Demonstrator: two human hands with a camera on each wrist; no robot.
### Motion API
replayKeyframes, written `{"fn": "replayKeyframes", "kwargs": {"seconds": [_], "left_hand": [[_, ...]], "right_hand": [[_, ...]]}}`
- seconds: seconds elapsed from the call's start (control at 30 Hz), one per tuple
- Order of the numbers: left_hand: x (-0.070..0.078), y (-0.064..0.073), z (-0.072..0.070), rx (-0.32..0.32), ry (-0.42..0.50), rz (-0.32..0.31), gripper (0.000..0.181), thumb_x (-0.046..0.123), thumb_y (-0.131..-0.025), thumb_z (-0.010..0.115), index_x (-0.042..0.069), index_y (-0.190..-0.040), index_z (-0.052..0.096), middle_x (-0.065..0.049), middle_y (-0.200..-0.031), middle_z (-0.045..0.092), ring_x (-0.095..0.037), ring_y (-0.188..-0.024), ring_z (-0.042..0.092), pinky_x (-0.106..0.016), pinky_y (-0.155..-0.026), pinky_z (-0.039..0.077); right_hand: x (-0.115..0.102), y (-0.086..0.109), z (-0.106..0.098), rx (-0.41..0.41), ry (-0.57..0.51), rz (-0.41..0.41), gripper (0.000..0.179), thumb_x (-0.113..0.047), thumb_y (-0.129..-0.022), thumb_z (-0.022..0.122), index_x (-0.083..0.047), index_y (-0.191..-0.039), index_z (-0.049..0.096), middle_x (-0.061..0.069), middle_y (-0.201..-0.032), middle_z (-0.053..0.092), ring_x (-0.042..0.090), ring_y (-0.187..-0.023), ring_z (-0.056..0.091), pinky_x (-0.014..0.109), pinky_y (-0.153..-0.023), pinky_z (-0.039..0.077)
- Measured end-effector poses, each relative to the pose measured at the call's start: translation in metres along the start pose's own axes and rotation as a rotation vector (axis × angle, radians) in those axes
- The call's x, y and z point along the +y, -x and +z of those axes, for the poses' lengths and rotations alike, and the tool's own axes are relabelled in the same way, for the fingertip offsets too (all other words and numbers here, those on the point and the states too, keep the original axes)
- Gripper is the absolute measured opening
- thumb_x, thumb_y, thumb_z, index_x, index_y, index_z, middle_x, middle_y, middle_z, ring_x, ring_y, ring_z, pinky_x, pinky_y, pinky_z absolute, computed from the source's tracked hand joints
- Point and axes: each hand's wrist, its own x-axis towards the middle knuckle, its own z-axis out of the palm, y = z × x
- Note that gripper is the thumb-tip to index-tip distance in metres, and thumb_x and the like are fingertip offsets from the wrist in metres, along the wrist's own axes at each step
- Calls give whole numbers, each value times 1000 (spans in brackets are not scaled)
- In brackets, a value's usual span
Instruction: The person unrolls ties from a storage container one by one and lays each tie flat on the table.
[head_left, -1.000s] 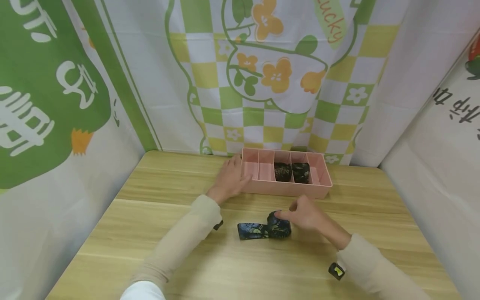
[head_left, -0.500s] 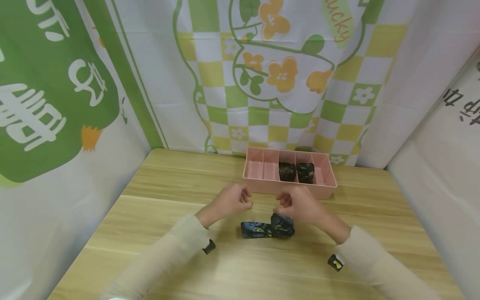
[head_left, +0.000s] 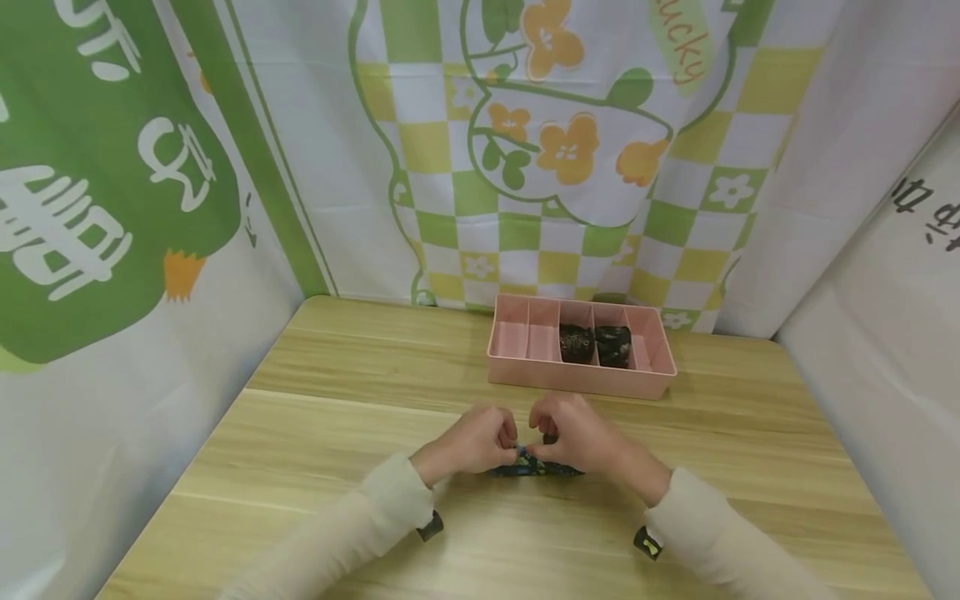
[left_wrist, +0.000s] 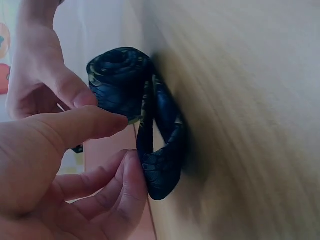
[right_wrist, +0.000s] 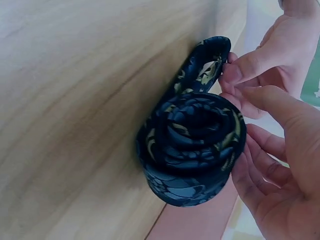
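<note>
A dark blue floral necktie [head_left: 534,467], mostly coiled into a roll, sits on the table between both hands. The right wrist view shows its spiral end [right_wrist: 192,125], with the remaining strip [left_wrist: 167,172] folded back in a loop beside it. My right hand [head_left: 583,437] holds the roll, thumb over the top and curled fingers along its side. At the strip's folded end, my left hand [head_left: 474,442] pinches the fabric between thumb and fingers. From the head view the hands cover much of the necktie.
Behind the hands stands a pink divided box [head_left: 577,383]. Two of its compartments hold dark patterned rolls, a left roll [head_left: 577,344] and a right roll [head_left: 613,346]. Patterned curtains [head_left: 450,208] enclose the wooden table [head_left: 337,433] at back and sides.
My left hand has left the pink box and come down to the necktie's strip. My right hand has lowered onto the roll, close beside the left.
</note>
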Motion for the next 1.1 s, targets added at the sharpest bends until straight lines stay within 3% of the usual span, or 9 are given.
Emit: {"fn": "replayKeyframes", "kwargs": {"seconds": [0.2,0.33,0.8,1.1], "left_hand": [[-5,2,7,-36,18,-52,14,10,-87,80,5,-96,71,0,-82,70,-8,-72,61,-22,-66,53],[-6,2,11,-52,24,-64,15,11,-87,81,5,-96,71,0,-84,69,-8,-73,61,-21,-67,53],[-6,0,14,-41,6,-63,16,12,-88,84,6,-97,71,-1,-87,69,-8,-76,59,-21,-71,52],[-8,2,16,-36,4,-47,16,13,-88,84,6,-97,72,-1,-87,69,-7,-76,58,-21,-71,51]], "right_hand": [[5,7,4,29,20,10,26,-19,-82,92,-5,-93,73,6,-83,68,11,-74,59,22,-67,52],[8,14,2,42,26,45,28,-21,-82,92,-6,-94,72,5,-85,69,15,-76,63,22,-68,54],[21,40,-10,119,69,84,29,-22,-78,95,-14,-92,71,-5,-85,65,5,-77,60,23,-68,55],[27,54,-15,132,96,132,33,-23,-76,96,-13,-96,73,-6,-87,66,5,-79,61,24,-70,57]]}}
